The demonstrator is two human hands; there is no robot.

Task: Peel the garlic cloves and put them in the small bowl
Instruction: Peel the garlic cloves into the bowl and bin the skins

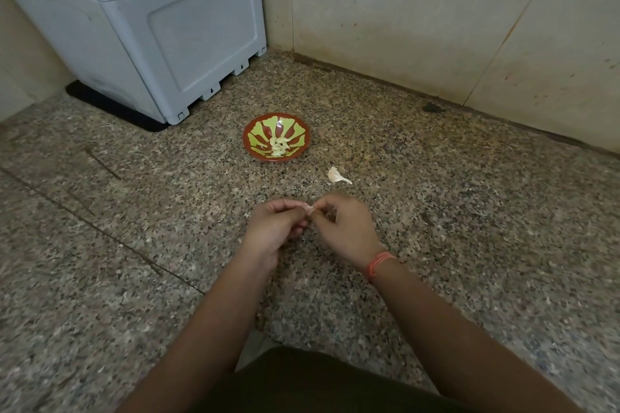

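A small round red-brown bowl [258, 147] painted with green petal shapes sits on the speckled grey granite floor [134, 211]. A heap of pale peeled garlic cloves [279, 146] lies in its middle, too blurred together to count. Nearer the person than the bowl, slightly to its right, both hands meet above the floor. The left hand [275, 225] curls its fingers and thumb round one end of a small pinkish-white garlic clove [309, 209], and the right hand [345, 228] pinches the other end between thumb and forefinger. Fingertips hide most of the clove, and motion blur makes it impossible to tell how much skin it carries. A thin orange thread band [379, 263] circles the right wrist. Between the bowl and the right hand, off to the bowl's right, a white papery garlic piece [337, 175] lies on the floor; whether it is husk or unpeeled clove is unclear. Behind and left of the bowl a pale grey plastic box [151, 27] stands on a black mat [114, 107], its top cut off by the frame edge. Behind the bowl rises a beige tiled wall [402, 10]
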